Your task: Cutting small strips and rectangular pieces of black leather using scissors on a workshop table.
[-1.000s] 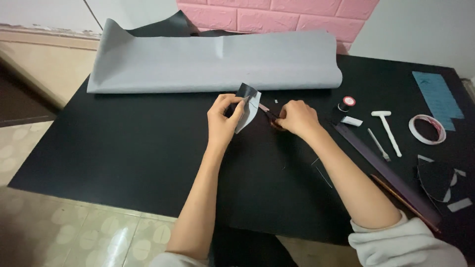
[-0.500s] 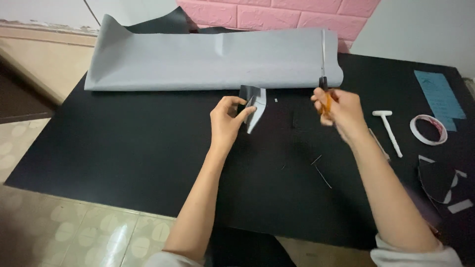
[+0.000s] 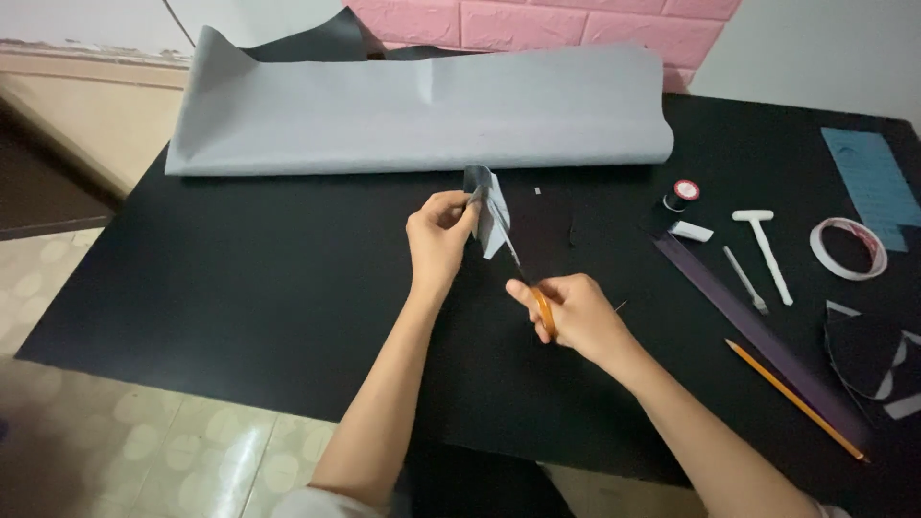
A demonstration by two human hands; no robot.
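My left hand point(image 3: 439, 233) pinches a small folded piece of grey material point(image 3: 488, 206) and holds it upright above the black table point(image 3: 240, 288). My right hand point(image 3: 568, 312) grips orange-handled scissors point(image 3: 530, 283). Their blades point up and left and reach the lower edge of the grey piece. Behind both hands lies a large folded grey sheet point(image 3: 413, 110), spread along the far side of the table.
To the right lie a small black spool with a red-and-white top point(image 3: 678, 195), a white T-shaped tool point(image 3: 767, 245), a tape roll point(image 3: 848, 248), a long dark ruler point(image 3: 758, 336), a pencil point(image 3: 796, 400), a blue sheet point(image 3: 873, 187) and dark cut scraps point(image 3: 868, 355). Tiled floor lies left.
My right hand came down from near the big grey sheet to in front of me, bringing the scissors' blades up to the grey piece. My left hand kept its hold.
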